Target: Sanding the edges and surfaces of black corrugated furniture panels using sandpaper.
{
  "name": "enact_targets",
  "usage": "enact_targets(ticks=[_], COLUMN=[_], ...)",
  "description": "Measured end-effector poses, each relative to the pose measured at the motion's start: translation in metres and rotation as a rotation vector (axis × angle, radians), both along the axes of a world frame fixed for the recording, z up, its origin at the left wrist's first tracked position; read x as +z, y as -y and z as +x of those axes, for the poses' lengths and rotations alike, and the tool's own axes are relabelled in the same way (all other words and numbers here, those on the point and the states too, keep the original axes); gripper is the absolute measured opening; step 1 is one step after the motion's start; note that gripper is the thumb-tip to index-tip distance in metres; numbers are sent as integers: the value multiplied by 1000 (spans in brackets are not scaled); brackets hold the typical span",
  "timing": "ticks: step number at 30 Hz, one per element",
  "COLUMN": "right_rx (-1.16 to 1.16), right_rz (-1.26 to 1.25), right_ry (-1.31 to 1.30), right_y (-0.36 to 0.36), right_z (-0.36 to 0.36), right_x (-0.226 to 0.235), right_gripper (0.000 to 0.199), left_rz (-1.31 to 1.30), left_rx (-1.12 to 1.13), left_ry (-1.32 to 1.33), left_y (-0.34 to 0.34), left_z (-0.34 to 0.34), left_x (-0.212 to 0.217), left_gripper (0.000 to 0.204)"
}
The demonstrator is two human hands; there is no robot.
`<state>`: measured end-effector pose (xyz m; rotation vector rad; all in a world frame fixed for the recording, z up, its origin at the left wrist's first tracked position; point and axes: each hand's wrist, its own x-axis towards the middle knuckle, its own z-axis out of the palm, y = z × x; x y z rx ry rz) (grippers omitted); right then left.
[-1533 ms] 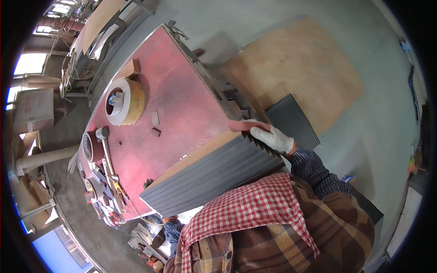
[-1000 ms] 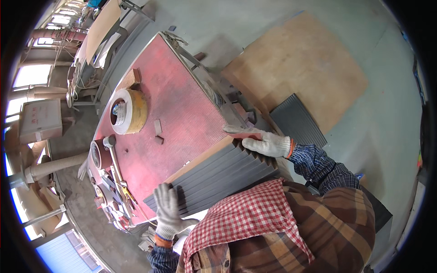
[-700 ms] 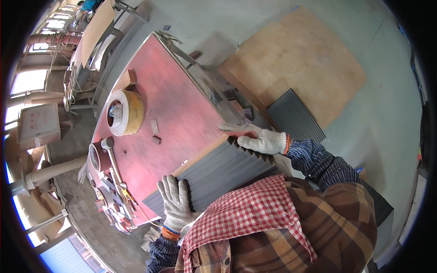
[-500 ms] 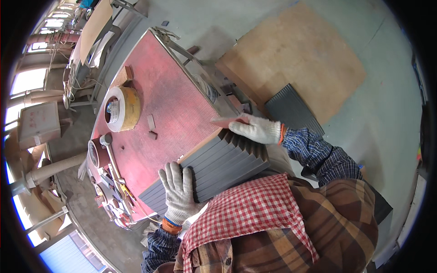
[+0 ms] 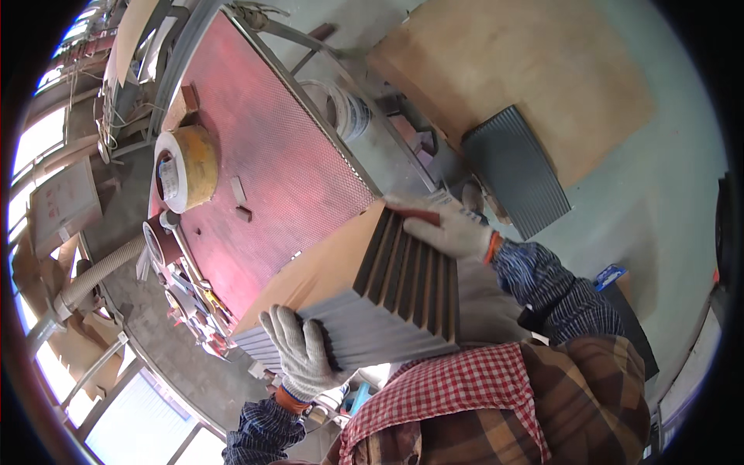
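As both hands grip it, ribbed panel (image 5: 387,302) sits btwn left hand (image 5: 302,353) & right hand (image 5: 449,229)

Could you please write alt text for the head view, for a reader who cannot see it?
Two gloved hands, left hand and right hand, lift a grey ribbed panel on edge above a red mesh worktable. A tape roll sits on the table; another ribbed panel lies on a plywood sheet.

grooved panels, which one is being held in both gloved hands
The grooved panel tilted over the red table, gripped by left hand and right hand; the other panel lies on the floor.
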<state>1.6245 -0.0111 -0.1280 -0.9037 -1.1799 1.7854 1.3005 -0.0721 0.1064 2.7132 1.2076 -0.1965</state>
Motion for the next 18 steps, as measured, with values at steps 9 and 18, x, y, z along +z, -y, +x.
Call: enact_targets(ticks=[9, 18], right_rx=[105, 36], right_rz=[459, 85], right_ry=[-58, -9], right_y=[15, -40], right_z=[8, -10], right_x=[93, 56], right_gripper=[74, 69], left_rz=[-23, -11], left_rx=[14, 37], left_ry=[-41, -71], left_y=[16, 20], left_z=[-9, -10], left_x=[0, 0], left_gripper=[130, 125])
